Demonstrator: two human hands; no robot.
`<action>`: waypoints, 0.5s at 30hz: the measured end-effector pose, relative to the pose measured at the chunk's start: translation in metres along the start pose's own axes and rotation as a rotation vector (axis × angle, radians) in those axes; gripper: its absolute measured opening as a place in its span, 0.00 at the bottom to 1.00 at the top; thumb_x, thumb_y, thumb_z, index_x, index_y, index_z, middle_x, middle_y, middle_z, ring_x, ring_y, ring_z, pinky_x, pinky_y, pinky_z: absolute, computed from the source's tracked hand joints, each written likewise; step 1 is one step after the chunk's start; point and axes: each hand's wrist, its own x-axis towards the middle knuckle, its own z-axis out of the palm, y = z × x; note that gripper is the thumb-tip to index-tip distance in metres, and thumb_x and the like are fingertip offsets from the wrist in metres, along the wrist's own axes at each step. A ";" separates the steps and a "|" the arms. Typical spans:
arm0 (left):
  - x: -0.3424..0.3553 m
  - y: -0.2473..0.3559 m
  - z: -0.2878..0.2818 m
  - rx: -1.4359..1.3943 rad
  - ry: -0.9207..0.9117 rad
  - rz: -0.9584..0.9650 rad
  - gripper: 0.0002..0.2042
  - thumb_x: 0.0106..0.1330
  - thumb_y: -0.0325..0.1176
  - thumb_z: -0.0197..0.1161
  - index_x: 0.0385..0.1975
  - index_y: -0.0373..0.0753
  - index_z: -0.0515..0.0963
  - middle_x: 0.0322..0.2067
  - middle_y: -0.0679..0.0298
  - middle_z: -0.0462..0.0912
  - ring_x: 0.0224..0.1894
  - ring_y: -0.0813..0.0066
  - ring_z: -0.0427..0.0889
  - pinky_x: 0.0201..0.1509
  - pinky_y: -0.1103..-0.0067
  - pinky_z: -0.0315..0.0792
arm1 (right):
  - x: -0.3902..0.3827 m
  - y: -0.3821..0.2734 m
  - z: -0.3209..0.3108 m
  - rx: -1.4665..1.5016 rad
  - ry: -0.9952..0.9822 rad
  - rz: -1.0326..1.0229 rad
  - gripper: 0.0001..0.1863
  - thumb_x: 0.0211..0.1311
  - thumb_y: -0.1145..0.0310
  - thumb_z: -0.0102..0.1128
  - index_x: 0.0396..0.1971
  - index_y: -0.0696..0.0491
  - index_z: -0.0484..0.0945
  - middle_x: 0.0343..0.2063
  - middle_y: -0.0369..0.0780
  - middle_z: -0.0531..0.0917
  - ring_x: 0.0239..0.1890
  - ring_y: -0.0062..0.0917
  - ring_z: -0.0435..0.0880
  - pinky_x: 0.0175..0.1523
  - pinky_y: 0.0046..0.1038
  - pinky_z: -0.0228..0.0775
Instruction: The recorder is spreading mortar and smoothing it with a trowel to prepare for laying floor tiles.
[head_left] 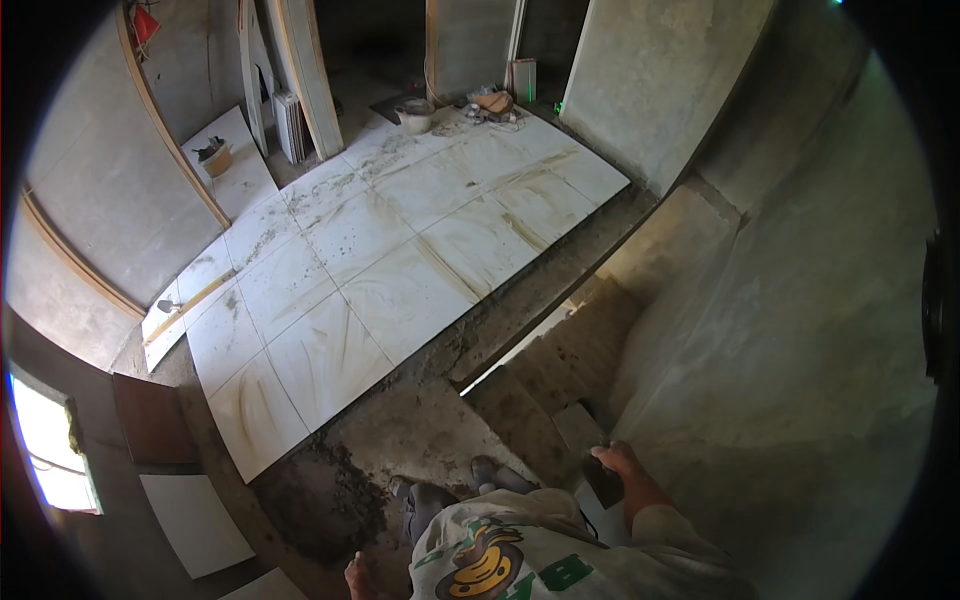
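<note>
My right hand (pixel 620 458) is out to the right above the stair opening, its fingers wrapped round a dark flat-bladed tool (pixel 603 482) that looks like a trowel. Low in the picture, my left hand (pixel 357 573) hangs beside my body with the fingers curled; what they hold, if anything, is hidden. A heap of dark wet mortar (pixel 335 498) lies on the concrete near my feet, to the left. Beyond it spreads a floor of white tiles (pixel 385 285) smeared with brown mortar.
Concrete stairs (pixel 570 350) drop away at the right, beside a rough floor edge. Loose white tiles (pixel 198 522) lie at the lower left. A wooden batten (pixel 205 297) rests on the tiles. Buckets (pixel 414 116) stand farther back, near door frames. A plastered wall (pixel 790 330) rises on the right.
</note>
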 end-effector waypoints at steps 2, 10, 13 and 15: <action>-0.005 0.018 0.014 0.128 -0.029 0.164 0.23 0.65 0.49 0.50 0.21 0.32 0.75 0.24 0.47 0.78 0.29 0.50 0.77 0.33 0.60 0.66 | 0.006 0.028 -0.005 0.132 -0.118 0.235 0.25 0.52 0.51 0.59 0.32 0.63 0.81 0.27 0.48 0.83 0.27 0.35 0.84 0.37 0.33 0.75; -0.016 0.056 0.029 0.058 0.087 0.160 0.23 0.64 0.49 0.51 0.20 0.32 0.76 0.22 0.46 0.78 0.27 0.49 0.76 0.30 0.62 0.67 | 0.015 0.048 -0.025 0.235 -0.132 0.293 0.23 0.52 0.52 0.60 0.26 0.61 0.81 0.23 0.45 0.83 0.25 0.33 0.84 0.35 0.34 0.75; -0.043 0.079 0.016 0.012 0.056 0.257 0.23 0.62 0.50 0.53 0.17 0.33 0.76 0.19 0.49 0.77 0.26 0.52 0.77 0.29 0.63 0.66 | 0.033 0.041 -0.022 0.255 -0.131 0.244 0.23 0.52 0.53 0.61 0.28 0.62 0.80 0.23 0.45 0.83 0.23 0.33 0.83 0.33 0.34 0.74; -0.095 0.125 0.000 0.007 0.114 0.534 0.15 0.61 0.42 0.58 0.23 0.34 0.75 0.19 0.53 0.74 0.25 0.59 0.75 0.31 0.68 0.69 | 0.038 0.028 -0.022 0.243 -0.141 0.185 0.24 0.52 0.53 0.63 0.30 0.64 0.79 0.23 0.46 0.82 0.22 0.32 0.82 0.30 0.34 0.73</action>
